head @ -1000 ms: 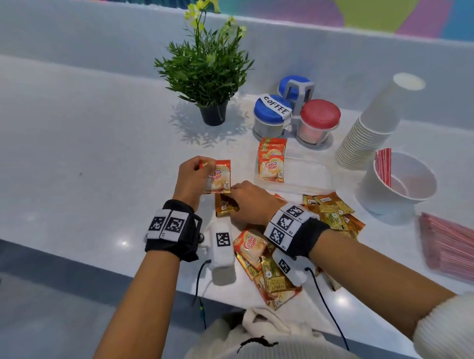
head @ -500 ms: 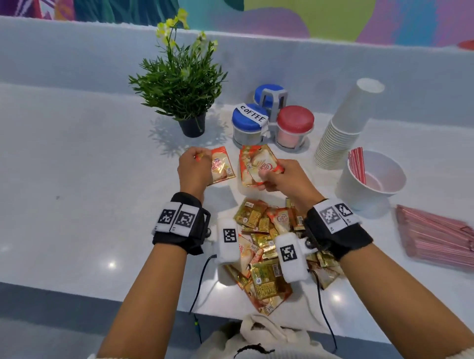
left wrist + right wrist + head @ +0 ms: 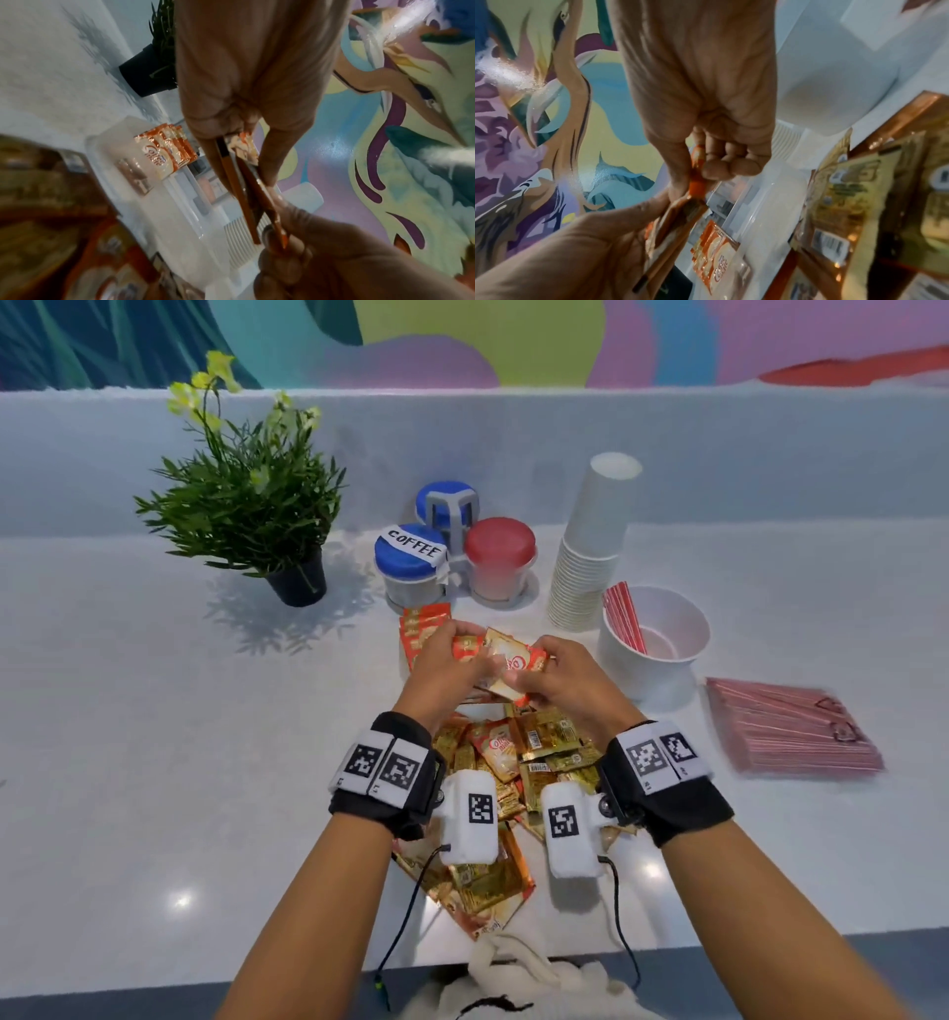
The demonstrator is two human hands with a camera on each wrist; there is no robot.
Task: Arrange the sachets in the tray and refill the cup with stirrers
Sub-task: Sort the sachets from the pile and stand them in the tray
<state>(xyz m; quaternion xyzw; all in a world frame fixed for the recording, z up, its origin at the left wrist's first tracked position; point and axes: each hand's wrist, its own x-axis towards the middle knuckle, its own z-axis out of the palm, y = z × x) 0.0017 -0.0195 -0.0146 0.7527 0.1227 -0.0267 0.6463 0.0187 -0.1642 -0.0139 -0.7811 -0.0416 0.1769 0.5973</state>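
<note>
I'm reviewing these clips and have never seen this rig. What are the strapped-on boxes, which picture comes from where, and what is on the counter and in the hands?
No robot here: a person works bare-handed, with a camera strapped to each wrist and one on the head. The wide picture is the head view; the two tilted close-ups look along each hand. The left hand and right hand together pinch a few orange creamer sachets above the clear tray, where a row of sachets already stands. Loose sachets lie in a pile near the wrists. Also on the counter: a plant, three jars, stacked cups, a cup with a few stirrers, and more stirrers beside it.
</note>
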